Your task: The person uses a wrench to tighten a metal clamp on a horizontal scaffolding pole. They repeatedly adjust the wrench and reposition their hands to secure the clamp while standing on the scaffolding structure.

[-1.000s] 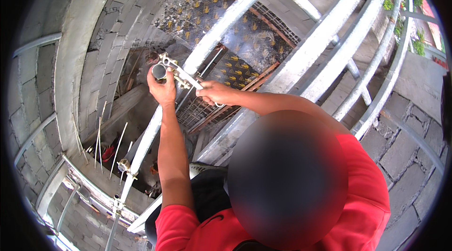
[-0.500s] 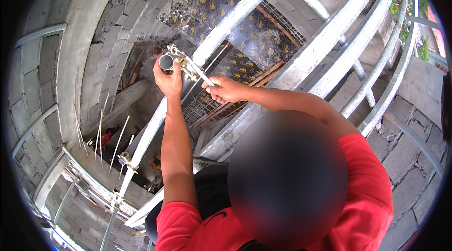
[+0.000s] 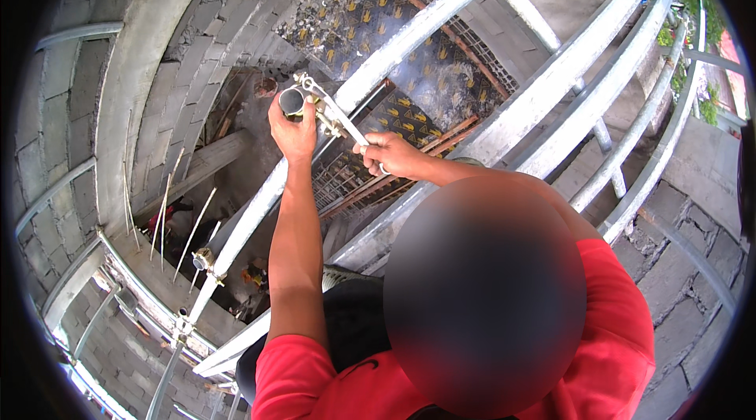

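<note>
A metal scaffold clamp point(image 3: 315, 101) sits on the open end of a short grey tube point(image 3: 291, 101), at about eleven o'clock from the picture's centre. The left hand point(image 3: 293, 130) is wrapped tight around that tube just below its mouth, thumb and fingers closed on it. From the clamp a slim wrench handle point(image 3: 350, 127) runs down toward four o'clock into the right hand point(image 3: 394, 156), which is curled shut around its lower end.

Directly behind the clamp a long galvanised scaffold pole point(image 3: 417, 30) crosses from one o'clock down to seven o'clock, passing under the left forearm. Two more poles point(image 3: 583, 65) lie parallel at two o'clock. Beyond them, far below, a rebar mat point(image 3: 346, 180) and dark sheeting with yellow marks point(image 3: 370, 26) fill the shaft, ringed by a grey block wall point(image 3: 181, 65). The person's red shirt point(image 3: 606, 325) takes up the lower edge at five o'clock.

Against half a second ago, both hands and the clamp sit about where they were; the wrench handle points the same way, and the grips are unchanged.
</note>
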{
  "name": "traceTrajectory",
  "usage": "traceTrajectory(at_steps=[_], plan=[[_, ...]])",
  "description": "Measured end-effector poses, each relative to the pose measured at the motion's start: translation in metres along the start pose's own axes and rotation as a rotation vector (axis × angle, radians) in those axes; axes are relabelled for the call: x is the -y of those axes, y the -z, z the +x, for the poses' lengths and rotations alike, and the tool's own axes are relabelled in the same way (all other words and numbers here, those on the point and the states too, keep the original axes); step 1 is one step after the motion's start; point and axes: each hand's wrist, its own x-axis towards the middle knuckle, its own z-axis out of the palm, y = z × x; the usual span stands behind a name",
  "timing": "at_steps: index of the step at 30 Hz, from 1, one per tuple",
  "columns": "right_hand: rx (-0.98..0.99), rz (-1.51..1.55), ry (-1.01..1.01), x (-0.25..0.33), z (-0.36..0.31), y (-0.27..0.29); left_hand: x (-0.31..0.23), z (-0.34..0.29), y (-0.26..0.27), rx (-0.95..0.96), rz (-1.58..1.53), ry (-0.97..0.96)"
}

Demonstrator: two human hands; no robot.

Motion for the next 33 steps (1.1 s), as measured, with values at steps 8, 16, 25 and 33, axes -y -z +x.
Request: traceTrajectory(at_steps=[8,16,25,33], plan=[[-0.041,-0.052,-0.007,-0.0042,0.0023,-0.0039,-0.0019,0.0012,0.0003,-0.002,0.049,-0.012],[-0.115,-0.145,0.028,-0.0058,0.0044,-0.0046,0.0008,0.0018,-0.0012,-0.017,0.069,-0.049],[-0.120,-0.296,0.102,0.0005,0.0033,0.0007,0.0006,0.0011,-0.0015,-0.016,0.073,0.002],[-0.097,-0.269,0.105,-0.0028,0.0049,0.0036,-0.0064,0.0014,-0.0011,-0.055,0.116,-0.054]])
